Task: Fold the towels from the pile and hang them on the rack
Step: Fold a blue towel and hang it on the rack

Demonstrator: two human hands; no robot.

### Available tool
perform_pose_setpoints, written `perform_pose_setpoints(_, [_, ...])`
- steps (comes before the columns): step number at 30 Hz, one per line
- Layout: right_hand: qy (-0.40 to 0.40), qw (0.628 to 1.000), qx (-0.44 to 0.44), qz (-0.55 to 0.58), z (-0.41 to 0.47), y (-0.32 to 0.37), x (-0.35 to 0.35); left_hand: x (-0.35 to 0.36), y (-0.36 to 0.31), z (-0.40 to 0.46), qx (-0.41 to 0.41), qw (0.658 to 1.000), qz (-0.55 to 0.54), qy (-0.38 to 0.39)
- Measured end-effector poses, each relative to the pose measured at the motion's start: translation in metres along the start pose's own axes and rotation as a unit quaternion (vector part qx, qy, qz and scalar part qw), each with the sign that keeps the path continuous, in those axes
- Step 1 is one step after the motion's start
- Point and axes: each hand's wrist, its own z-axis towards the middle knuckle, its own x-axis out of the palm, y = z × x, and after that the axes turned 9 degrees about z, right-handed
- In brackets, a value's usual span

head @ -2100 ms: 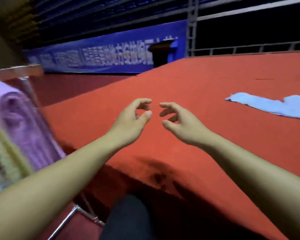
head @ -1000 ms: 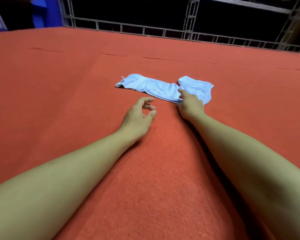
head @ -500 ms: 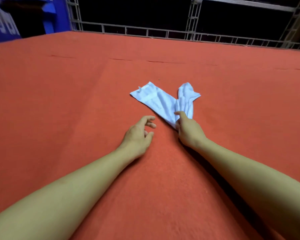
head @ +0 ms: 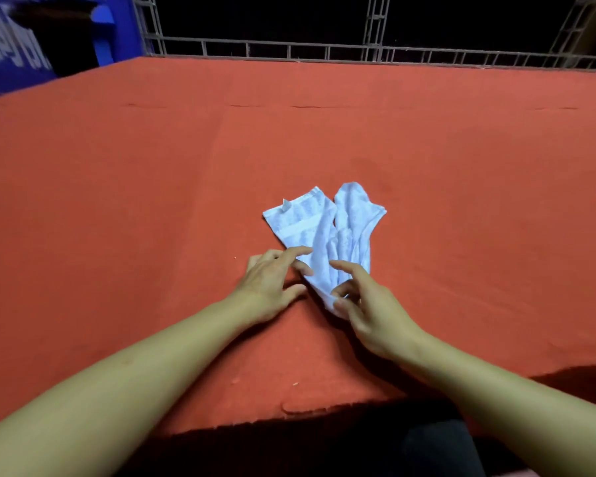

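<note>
Red felt table [head: 117,201], bunched pale towel [head: 324,232]; right hand [head: 375,315] pinching its near end, left hand [head: 269,284] fingers spread beside it.

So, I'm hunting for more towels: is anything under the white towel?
Around the white towel only the red tabletop shows. Whatever lies beneath its bunched folds is covered and cannot be seen.

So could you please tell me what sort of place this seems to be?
Probably an indoor hall or event venue: a red felt-covered table holding a towel, metal truss railing behind it, and a blue printed banner at far left.
</note>
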Motion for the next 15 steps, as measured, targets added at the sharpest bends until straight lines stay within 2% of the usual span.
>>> perform_pose_setpoints(5, [0.016,0.999,-0.006,0.048,-0.034,0.020,0.007,-0.009,-0.022,-0.027,0.030,0.999,0.034,-0.009])
perform_pose_setpoints(9, [0.027,0.999,-0.004,0.024,-0.048,0.018,0.006,-0.021,-0.020,-0.046,0.066,0.995,0.070,-0.020])
perform_pose_setpoints(15, [0.056,0.998,-0.012,-0.016,-0.036,0.029,0.003,-0.047,-0.003,-0.092,0.065,0.996,0.066,0.004])
